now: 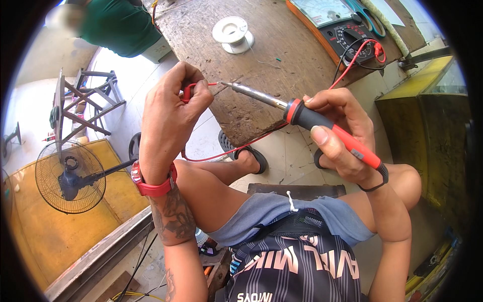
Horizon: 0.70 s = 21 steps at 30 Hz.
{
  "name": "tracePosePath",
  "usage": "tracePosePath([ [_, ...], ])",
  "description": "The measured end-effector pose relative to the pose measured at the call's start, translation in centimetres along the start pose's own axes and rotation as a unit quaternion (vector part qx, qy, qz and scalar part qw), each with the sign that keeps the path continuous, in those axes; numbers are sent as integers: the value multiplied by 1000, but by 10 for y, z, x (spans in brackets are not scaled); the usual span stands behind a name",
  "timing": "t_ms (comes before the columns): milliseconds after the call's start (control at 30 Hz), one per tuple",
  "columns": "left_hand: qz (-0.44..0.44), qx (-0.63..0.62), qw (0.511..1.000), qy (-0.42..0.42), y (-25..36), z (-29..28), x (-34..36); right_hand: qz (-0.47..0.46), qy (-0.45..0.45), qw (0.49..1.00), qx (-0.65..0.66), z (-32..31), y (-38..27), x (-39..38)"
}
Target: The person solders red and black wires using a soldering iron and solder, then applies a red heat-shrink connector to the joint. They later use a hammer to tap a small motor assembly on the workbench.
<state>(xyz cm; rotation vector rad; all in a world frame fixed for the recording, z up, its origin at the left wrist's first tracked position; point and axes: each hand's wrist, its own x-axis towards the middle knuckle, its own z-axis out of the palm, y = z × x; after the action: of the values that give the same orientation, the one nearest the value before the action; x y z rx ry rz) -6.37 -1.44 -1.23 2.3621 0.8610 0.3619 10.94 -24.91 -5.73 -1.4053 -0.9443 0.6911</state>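
Observation:
My right hand (pixel 349 138) is closed around the red and black handle of a soldering iron (pixel 259 98), its metal shaft pointing left. Pinched in my left hand (pixel 171 103) is the red probe end of a test lead (pixel 236 149). The thin red end meets the iron's tip, or lies very close to it; I cannot tell which. From the left hand, the lead loops below both hands and runs up to an analog multimeter (pixel 347 38) at the table's right. Beyond the iron stands a spool of solder wire (pixel 232 34), a loose strand trailing from it.
The worn wooden table (pixel 292 85) ends in a corner just beyond my knees. Teal-handled scissors (pixel 375 22) lie by the multimeter. A standing fan (pixel 70 176) and a folding wooden frame (pixel 85 103) are at left, a yellow cabinet (pixel 417 95) at right. A person in green (pixel 118 25) is at far left.

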Motion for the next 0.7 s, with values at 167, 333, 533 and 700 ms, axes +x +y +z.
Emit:
tracePosePath([
  [167, 6, 7, 1000, -3, 0, 0, 1, -7, -3, 1000, -2, 0, 1, 0],
  [333, -1, 10, 1000, -9, 1, 0, 1, -3, -7, 1000, 1, -1, 1, -1],
  [533, -4, 9, 1000, -7, 3, 0, 2, 0, 3, 999, 34, -2, 1, -1],
  [700, -11, 8, 1000, -13, 5, 0, -4, -4, 1, 999, 39, -1, -1, -7],
])
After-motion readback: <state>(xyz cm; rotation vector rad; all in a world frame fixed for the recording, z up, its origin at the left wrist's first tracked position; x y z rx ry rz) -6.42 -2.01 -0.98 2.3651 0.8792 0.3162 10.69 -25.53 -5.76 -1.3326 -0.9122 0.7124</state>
